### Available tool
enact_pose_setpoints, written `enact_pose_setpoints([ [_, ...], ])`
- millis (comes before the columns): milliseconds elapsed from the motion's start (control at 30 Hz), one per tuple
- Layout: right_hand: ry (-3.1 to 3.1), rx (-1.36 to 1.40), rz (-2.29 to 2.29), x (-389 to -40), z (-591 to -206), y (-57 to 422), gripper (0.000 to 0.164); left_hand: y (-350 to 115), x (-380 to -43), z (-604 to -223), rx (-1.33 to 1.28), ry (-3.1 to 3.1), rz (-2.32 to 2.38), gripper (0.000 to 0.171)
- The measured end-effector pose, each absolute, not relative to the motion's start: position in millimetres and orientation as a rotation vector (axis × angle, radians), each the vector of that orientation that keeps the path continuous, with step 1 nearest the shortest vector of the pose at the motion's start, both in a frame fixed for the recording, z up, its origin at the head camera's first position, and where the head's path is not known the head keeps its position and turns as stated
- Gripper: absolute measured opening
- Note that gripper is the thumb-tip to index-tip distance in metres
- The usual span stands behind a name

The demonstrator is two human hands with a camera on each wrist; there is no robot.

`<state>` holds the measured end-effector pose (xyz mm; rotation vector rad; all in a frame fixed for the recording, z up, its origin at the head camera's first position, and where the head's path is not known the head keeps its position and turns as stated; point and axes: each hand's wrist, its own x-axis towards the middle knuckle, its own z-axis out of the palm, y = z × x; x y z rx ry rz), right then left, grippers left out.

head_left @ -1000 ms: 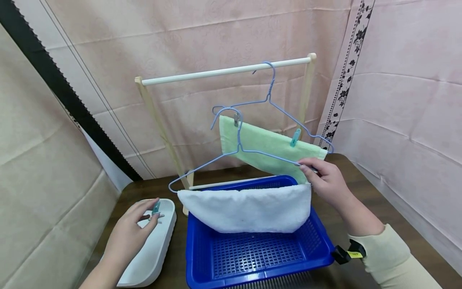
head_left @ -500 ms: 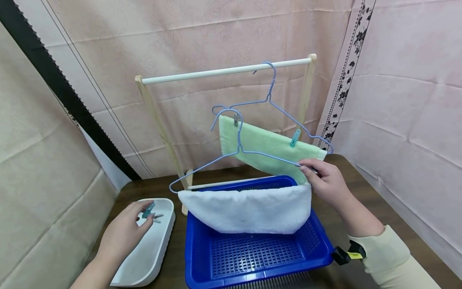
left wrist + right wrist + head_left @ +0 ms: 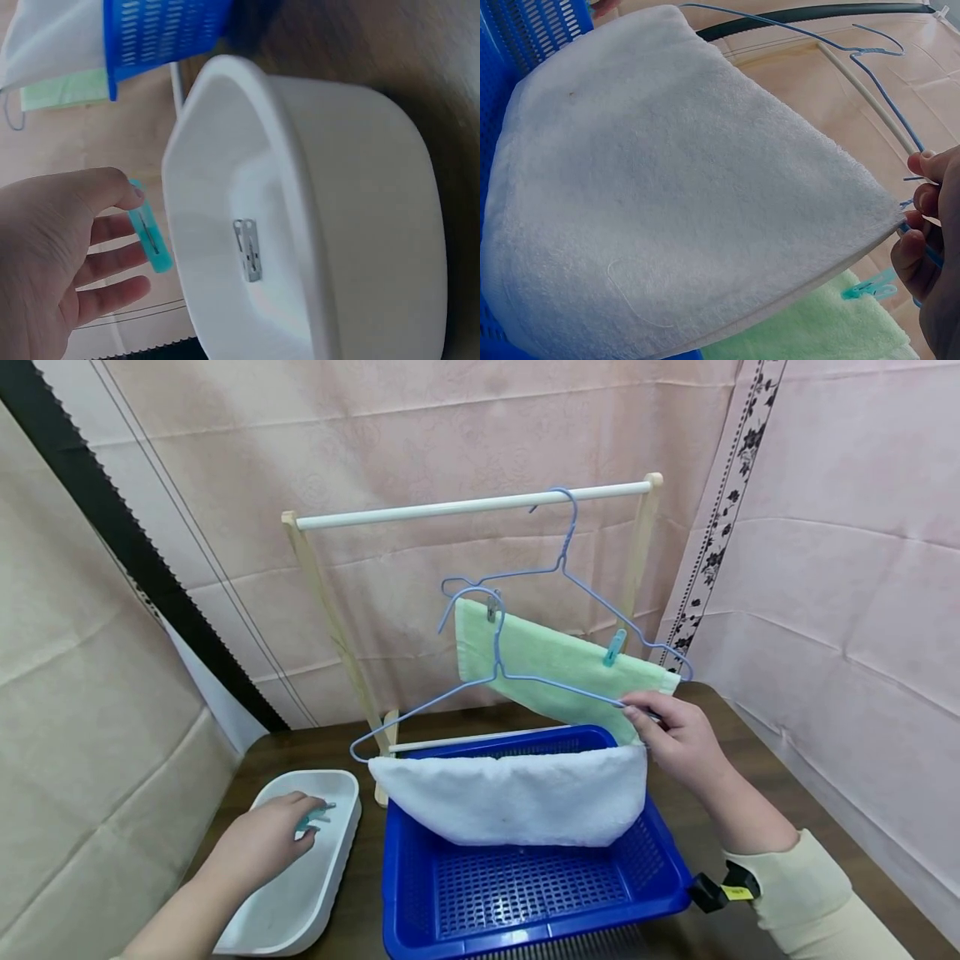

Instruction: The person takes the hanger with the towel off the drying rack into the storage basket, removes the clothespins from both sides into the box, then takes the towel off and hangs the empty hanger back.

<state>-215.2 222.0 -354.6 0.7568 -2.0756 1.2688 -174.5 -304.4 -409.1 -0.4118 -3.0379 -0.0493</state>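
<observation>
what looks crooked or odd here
The green towel hangs aslant: in the head view, its hanger slopes down to the right, so the top edge looks crooked. The white towel shows a small dark speck and what looks like a loose thread.

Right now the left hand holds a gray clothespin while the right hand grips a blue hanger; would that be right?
One correction: the clothespin in the left hand is teal, not gray, as the left wrist view shows. The right hand does grip a blue hanger.
</observation>
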Motion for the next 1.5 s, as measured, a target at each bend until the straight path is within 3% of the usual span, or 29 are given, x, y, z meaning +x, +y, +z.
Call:
enact_pose_setpoints([
  [933, -2.105, 0.745, 1.287, -215, -355, 220, 0.020, -331, -194, -445, -0.567, -3.165, 0.129, 0.025],
  [1500, -2.089, 0.742, 1.282, -216, -358, 222, 0.023, -329, -197, -458, -0.604, -3.136, 0.141, 0.029],
])
